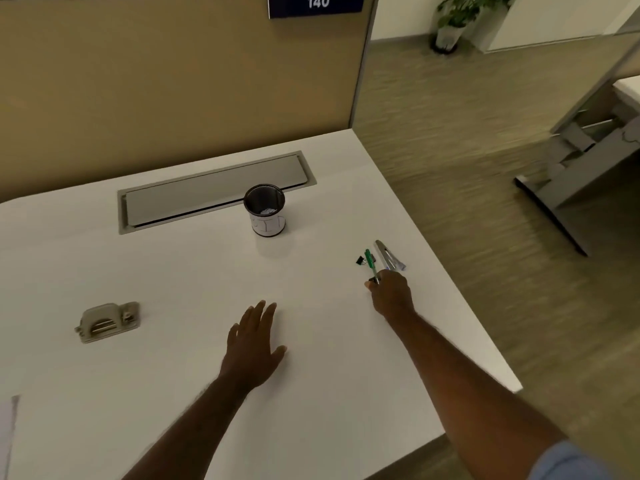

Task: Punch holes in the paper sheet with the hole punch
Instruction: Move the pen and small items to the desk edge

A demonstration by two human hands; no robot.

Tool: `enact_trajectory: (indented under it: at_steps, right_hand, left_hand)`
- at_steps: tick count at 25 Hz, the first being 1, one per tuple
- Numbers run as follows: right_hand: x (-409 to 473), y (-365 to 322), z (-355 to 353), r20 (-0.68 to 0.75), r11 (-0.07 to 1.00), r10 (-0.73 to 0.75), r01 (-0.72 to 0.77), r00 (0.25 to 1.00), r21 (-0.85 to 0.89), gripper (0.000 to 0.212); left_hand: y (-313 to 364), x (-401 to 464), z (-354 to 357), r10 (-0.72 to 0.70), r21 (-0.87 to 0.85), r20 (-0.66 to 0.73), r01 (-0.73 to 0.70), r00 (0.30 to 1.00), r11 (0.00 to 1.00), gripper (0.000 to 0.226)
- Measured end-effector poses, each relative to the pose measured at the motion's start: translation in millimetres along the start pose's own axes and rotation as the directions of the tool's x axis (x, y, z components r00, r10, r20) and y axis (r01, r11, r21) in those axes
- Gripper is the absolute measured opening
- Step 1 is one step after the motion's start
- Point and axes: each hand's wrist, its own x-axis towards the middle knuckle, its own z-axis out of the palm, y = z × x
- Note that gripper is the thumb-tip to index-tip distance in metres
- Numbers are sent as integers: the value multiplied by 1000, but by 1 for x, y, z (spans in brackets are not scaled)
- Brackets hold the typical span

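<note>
One white desk (pixel 173 393) fills most of the frame. My left hand (pixel 254 344) lies flat at lower centre, fingers straight and close together, thumb out to the side, holding nothing. My right hand (pixel 389 292) is at centre right, fingers curled round the lower end of one green pen (pixel 371 263). Just beside the pen: one small black binder clip (pixel 360 260) on its left, one silvery metal tool (pixel 388 255) on its right; I cannot tell what that tool is.

One hole punch (pixel 107 322), beige-grey, sits at left of the frame, well apart from both hands, untouched. One paper sheet (pixel 7 431) shows only as a pale edge at the lower left corner; most of it is cut off by the frame.

One black mesh cup (pixel 265 209) with a white label stands upright at centre, just in front of one recessed grey cable hatch (pixel 207 192). One blue sign (pixel 317 3) reading 140 is at top centre. One potted plant (pixel 457 19) is at upper right.
</note>
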Motion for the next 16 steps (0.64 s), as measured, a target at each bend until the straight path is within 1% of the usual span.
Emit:
enact_trajectory:
  at_steps: [3,7,10,13,16]
  right_hand:
    - [36,9,-12,-58,1000,0,0,998,4,29]
    - [59,8,-13,-61,988,-100,92,993,-124,30]
    - [65,8,-11,-92,972,-148,127,985,-197,37]
    - [69,12,-12,-76,976,-153,138,985,-166,48]
    - [76,18,-15,-32,972,-188,182,982,-149,57]
  left_hand:
    - [34,29,7,-35,13,13,35,999,999,89]
    - [58,50,19,-118,12,45,117,992,993,94]
    - [60,51,28,-150,28,78,149,986,989,94]
    - [57,51,29,-151,21,94,150,984,989,93]
    - [57,51,28,-144,13,109,144,984,990,93]
